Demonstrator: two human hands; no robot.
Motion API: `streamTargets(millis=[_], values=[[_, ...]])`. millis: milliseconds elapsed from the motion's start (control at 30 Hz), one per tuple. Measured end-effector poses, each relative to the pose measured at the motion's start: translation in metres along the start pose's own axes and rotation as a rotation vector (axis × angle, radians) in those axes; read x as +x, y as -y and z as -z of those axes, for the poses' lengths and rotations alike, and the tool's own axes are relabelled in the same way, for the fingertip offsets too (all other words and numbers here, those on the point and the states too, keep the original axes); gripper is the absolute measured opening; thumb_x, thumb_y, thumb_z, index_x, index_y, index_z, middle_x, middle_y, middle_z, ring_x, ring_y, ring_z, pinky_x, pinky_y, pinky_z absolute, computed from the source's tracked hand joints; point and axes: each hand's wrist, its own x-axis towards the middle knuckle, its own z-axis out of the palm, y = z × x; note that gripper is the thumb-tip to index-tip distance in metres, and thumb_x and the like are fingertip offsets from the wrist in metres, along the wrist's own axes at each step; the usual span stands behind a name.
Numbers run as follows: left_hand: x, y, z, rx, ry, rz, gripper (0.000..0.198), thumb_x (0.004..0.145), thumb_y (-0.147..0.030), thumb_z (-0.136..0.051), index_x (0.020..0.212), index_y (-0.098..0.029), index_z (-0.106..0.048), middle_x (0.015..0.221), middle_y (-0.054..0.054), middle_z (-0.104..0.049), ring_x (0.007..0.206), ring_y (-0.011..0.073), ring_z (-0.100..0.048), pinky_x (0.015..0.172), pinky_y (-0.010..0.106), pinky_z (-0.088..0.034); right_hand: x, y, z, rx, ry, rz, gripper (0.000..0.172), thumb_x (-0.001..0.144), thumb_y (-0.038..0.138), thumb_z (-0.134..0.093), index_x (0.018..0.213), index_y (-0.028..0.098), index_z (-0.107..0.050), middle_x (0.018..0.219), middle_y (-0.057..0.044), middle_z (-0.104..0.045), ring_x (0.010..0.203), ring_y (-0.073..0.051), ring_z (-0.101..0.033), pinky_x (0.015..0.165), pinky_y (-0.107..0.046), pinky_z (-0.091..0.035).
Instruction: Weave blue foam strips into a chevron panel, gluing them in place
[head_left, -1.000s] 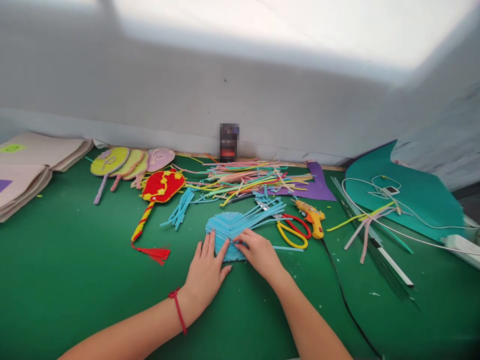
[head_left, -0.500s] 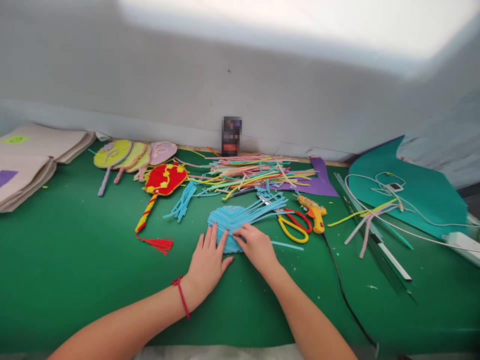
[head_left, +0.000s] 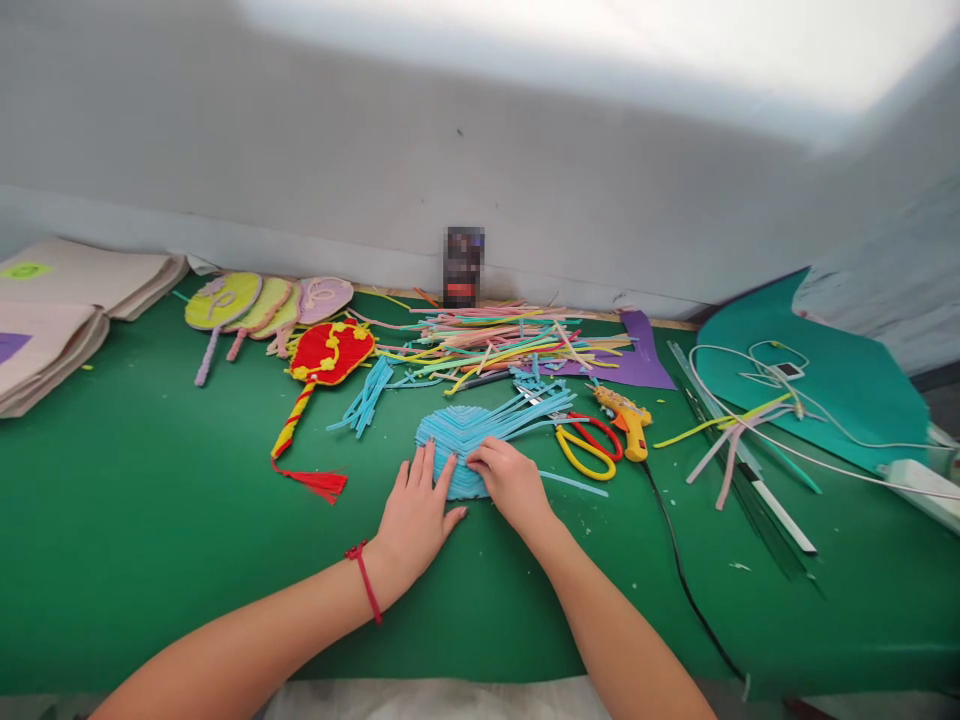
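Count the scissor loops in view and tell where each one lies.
2: the yellow loop, to the right of the right hand, and the red loop, just beyond it, beside the glue gun. Others could be hidden under the strips.

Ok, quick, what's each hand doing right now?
Left hand: open, resting partly on the blue disc.
Right hand: pinched closed at the disc; can't tell what it grips.

bench [head_left: 187,560]: green top | under fingers of left hand [head_left: 412,515] and right hand [head_left: 516,490]: blue ribbed piece [head_left: 446,428] | beyond left hand, to its left: red fan [head_left: 311,352], short blue strips [head_left: 366,400] | beyond right hand: coloured strip heap [head_left: 510,343] | right of right hand: scissors [head_left: 571,461], glue gun [head_left: 635,432], farther off teal sheet [head_left: 847,385]
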Motion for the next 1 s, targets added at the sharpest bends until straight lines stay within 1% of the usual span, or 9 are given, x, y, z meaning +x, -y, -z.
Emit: streamTargets(millis=[100,200,300,400,500,633,833,900,1000], values=[[0.0,0.0,0.002,-0.005,0.017,-0.001,0.062,0.085,-0.047,-0.053,0.138,-0.016,-0.043,0.147,0.021,-0.033,0.133,0.034,-0.036,0.104,0.046,-0.035,0.003,-0.004,0.001,-0.054,0.025,0.112,0.017,0.09,0.017,-0.051,0.083,0.02,-0.066,0.085,-0.002,-0.064,0.084,-0.015,-0.057,0.068,-0.023,-0.04],[0.001,0.0,0.001,-0.012,0.009,0.004,0.062,0.085,-0.046,-0.053,0.138,-0.016,-0.043,0.147,0.021,-0.033,0.133,0.0341,-0.036,0.104,0.046,-0.035,0.008,-0.008,0.004,-0.084,0.055,0.218,0.017,0.09,0.016,-0.051,0.083,0.019,-0.066,0.083,-0.003,-0.064,0.081,-0.015,-0.055,0.068,-0.024,-0.038],[0.001,0.0,-0.001,-0.013,0.0,0.001,0.062,0.086,-0.046,-0.053,0.139,-0.016,-0.042,0.147,0.021,-0.032,0.133,0.0343,-0.036,0.104,0.046,-0.035,0.014,-0.011,0.008,-0.073,0.089,0.287,0.017,0.089,0.014,-0.052,0.082,0.018,-0.067,0.081,-0.004,-0.064,0.078,-0.015,-0.053,0.07,-0.025,-0.037],[0.0,0.0,-0.002,-0.006,-0.002,-0.004,0.062,0.086,-0.045,-0.052,0.139,-0.016,-0.042,0.147,0.021,-0.032,0.133,0.0344,-0.036,0.104,0.047,-0.034,0.018,-0.014,0.009,-0.045,0.108,0.319,0.015,0.089,0.016,-0.053,0.082,0.018,-0.067,0.081,-0.003,-0.064,0.077,-0.014,-0.052,0.071,-0.026,-0.036],[0.0,0.0,-0.002,0.009,-0.01,-0.002,0.062,0.086,-0.044,-0.053,0.139,-0.016,-0.042,0.147,0.021,-0.032,0.133,0.0344,-0.035,0.105,0.047,-0.033,0.019,-0.017,0.011,0.027,0.115,0.3,0.014,0.088,0.017,-0.055,0.082,0.019,-0.067,0.082,-0.002,-0.064,0.079,-0.014,-0.054,0.074,-0.026,-0.037],[-0.001,0.001,-0.001,0.029,-0.01,-0.01,0.062,0.086,-0.044,-0.054,0.14,-0.017,-0.04,0.147,0.02,-0.034,0.133,0.034,-0.036,0.104,0.047,-0.034,0.015,-0.028,0.018,0.169,0.096,0.223,0.009,0.086,0.016,-0.058,0.087,0.019,-0.067,0.086,-0.002,-0.065,0.085,-0.014,-0.057,0.078,-0.024,-0.041],[0.0,0.001,0.005,0.036,0.032,-0.015,0.063,0.086,-0.045,-0.053,0.141,-0.016,-0.038,0.147,0.022,-0.034,0.133,0.0342,-0.036,0.104,0.047,-0.034,0.011,-0.044,0.033,0.234,0.043,0.125,0.011,0.086,0.02,-0.058,0.082,0.02,-0.068,0.085,-0.003,-0.064,0.084,-0.015,-0.059,0.079,-0.027,-0.044],[0.0,0.001,0.007,0.029,0.034,-0.018,0.062,0.086,-0.044,-0.053,0.141,-0.02,-0.038,0.147,0.021,-0.034,0.133,0.0346,-0.036,0.104,0.047,-0.034,0.011,-0.045,0.035,0.251,0.045,0.108,0.011,0.086,0.019,-0.058,0.082,0.02,-0.068,0.085,-0.003,-0.064,0.084,-0.015,-0.059,0.079,-0.027,-0.044],[0.0,0.001,0.009,0.011,0.025,-0.026,0.056,0.087,-0.042,-0.054,0.14,-0.03,-0.039,0.147,0.018,-0.035,0.133,0.0353,-0.036,0.102,0.048,-0.036,0.011,-0.046,0.034,0.258,0.053,0.09,0.012,0.086,0.017,-0.058,0.082,0.019,-0.069,0.085,-0.003,-0.064,0.084,-0.014,-0.059,0.079,-0.027,-0.045]])
